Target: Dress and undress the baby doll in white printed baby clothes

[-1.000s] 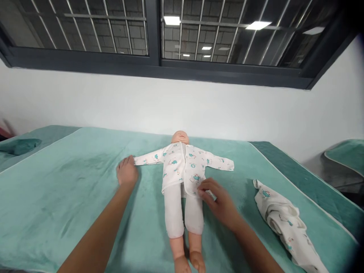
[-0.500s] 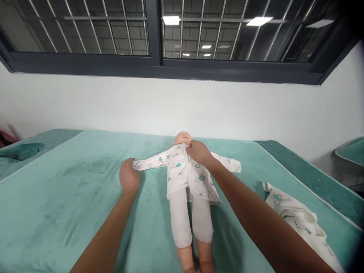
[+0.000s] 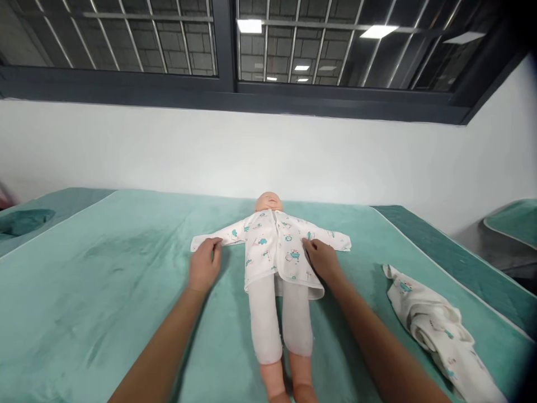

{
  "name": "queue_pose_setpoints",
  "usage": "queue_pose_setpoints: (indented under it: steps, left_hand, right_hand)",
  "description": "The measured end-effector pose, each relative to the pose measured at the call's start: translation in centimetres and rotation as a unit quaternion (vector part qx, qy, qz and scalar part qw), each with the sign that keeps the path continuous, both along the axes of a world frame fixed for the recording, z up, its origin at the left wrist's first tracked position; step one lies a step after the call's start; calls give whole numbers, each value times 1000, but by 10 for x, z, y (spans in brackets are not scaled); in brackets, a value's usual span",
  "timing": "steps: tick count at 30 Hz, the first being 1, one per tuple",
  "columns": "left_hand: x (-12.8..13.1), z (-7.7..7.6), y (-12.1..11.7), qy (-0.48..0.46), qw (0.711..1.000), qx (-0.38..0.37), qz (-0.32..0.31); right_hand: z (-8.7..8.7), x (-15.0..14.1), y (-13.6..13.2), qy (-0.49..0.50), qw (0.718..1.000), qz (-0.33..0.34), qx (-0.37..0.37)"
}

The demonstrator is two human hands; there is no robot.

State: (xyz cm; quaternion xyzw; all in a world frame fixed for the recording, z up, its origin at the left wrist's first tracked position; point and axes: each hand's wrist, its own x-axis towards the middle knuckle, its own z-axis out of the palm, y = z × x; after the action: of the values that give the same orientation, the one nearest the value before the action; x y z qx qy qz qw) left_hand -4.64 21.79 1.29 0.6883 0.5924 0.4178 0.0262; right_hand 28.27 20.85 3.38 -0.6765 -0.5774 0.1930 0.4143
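A baby doll (image 3: 268, 201) lies on its back, head toward the wall, with both arms spread. It wears a white baby shirt (image 3: 262, 252) with teal prints, its two front panels meeting down the middle, and white cloth on the upper legs. My left hand (image 3: 205, 266) is at the lower edge of the left-side sleeve, fingers curled and closed on the fabric near the forearm. At the shirt's right side, just below the other sleeve, my right hand (image 3: 323, 260) pinches the cloth with its fingertips. The doll's lower legs are bare.
A crumpled white printed garment (image 3: 440, 330) lies to the right on the teal padded surface (image 3: 117, 302). Raised darker teal borders (image 3: 453, 263) run along the sides. Behind stand a white wall (image 3: 251, 151) and a barred, dark-framed window (image 3: 335, 95).
My right hand has moved from the doll's neck down to the shirt's right side. The right front panel now lies flatter. My left hand has slid inward from the cuff along the sleeve.
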Motion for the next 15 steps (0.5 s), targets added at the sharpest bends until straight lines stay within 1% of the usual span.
queue_pose_setpoints:
  steps: [2,4,6,8,10,13,15]
  left_hand:
    - [16,0,-4,-51,994,-67,-69]
    - [31,1,-7,-90,979,-122,-134]
    - [42,4,-7,-124,964,-164,-168]
    - [52,6,-3,-173,950,-196,-168]
    - [61,8,6,-241,934,-212,-157]
    - [75,12,24,-339,906,-204,-151]
    - [83,15,34,-381,890,-198,-154]
  right_hand:
    - [-7,1,-2,64,997,32,-2]
    - [-11,-6,0,147,988,49,11]
    - [-12,-15,6,205,977,52,16]
    - [-12,-22,15,242,969,52,23]
    - [-12,-27,26,271,960,53,36]
    - [-9,-30,39,306,948,66,56]
    - [-8,-31,42,330,938,86,63]
